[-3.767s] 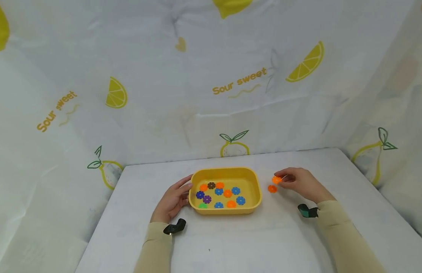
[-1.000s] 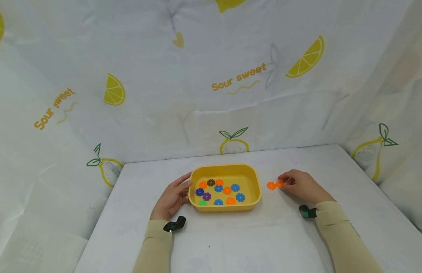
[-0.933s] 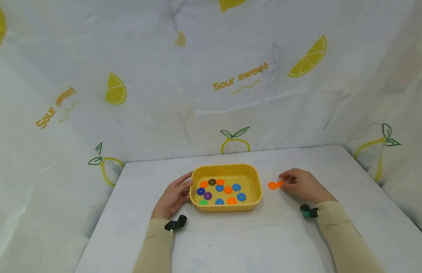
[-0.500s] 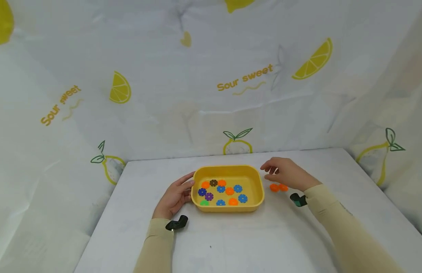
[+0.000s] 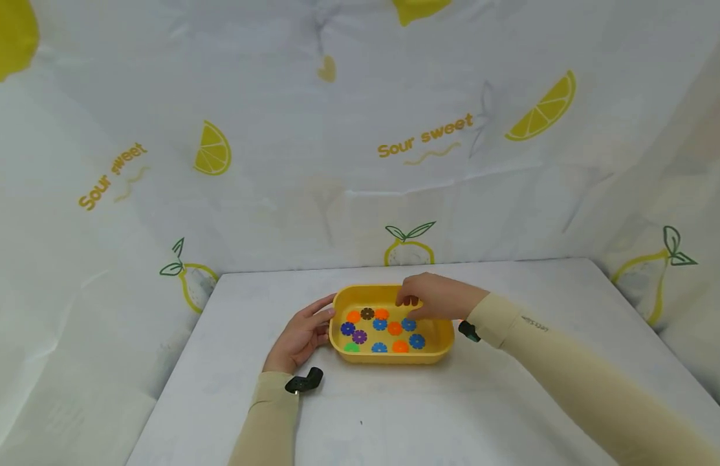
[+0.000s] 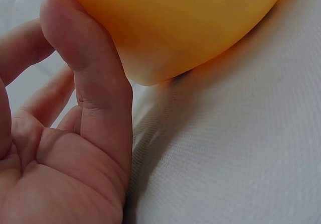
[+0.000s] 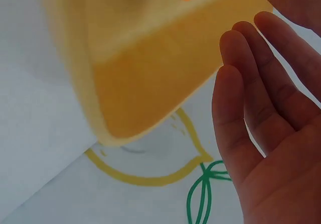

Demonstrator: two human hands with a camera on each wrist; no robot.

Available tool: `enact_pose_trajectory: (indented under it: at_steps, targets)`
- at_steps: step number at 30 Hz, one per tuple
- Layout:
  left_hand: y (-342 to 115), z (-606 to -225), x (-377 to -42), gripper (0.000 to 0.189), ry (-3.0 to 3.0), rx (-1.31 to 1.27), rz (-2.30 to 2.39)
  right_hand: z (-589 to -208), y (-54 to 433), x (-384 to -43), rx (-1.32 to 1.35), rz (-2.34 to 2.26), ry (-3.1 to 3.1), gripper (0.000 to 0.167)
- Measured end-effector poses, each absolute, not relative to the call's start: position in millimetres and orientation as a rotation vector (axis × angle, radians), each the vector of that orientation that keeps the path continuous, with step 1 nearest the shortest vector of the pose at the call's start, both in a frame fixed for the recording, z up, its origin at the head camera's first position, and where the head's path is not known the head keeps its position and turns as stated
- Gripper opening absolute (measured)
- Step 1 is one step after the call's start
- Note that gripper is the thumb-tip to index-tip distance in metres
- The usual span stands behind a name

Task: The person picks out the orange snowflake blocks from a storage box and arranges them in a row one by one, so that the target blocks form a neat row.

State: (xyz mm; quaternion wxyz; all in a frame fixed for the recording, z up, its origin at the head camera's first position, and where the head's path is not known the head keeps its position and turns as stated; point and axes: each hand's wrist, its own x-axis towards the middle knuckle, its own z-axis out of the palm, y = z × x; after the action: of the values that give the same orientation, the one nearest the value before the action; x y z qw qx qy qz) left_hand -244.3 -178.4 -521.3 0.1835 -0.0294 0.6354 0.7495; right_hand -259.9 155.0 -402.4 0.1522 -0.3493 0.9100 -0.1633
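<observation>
A yellow plastic basin [image 5: 342,353] stands on the white table, with several notched interlocking discs inside. Among them are a brown disc [image 5: 367,313], a purple disc [image 5: 360,336], a green disc [image 5: 352,347], a dark blue disc [image 5: 348,329], orange ones and blue ones [image 5: 417,341]. My left hand [image 5: 298,336] holds the basin's left rim, its thumb [image 6: 95,73] at the edge in the left wrist view. Above the basin's right part is my right hand [image 5: 438,298], fingers loosely bent and holding nothing; in the right wrist view its fingertips [image 7: 230,78] touch no disc.
White cloth printed with lemons [image 5: 409,252] hangs behind the table [image 5: 360,414]. My right wrist and sleeve [image 5: 499,320] cover the spot just right of the basin. A dark wrist strap piece [image 5: 304,380] sits at each cuff.
The right hand set an orange disc against another on the table right of the basin, let go and moved left over the basin. The left hand has stayed on the rim.
</observation>
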Motion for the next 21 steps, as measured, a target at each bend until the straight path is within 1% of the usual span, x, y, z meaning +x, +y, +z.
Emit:
enact_pose_trajectory:
  at_steps: [4,9,21]
  targets:
    - [-179,-522,-244,0.049,1.81,-0.085,2.11,-406,133,-260,-1.046,-0.357,2.575,0.025]
    - [-180,-521,-244,0.05,1.827,-0.093,2.108,-413,112,-258,-1.027,-0.262,2.534,0.022]
    - [-181,-520,-247,0.051,1.82,-0.074,2.103,-431,91,-248,-1.08,0.0,2.499,0.014]
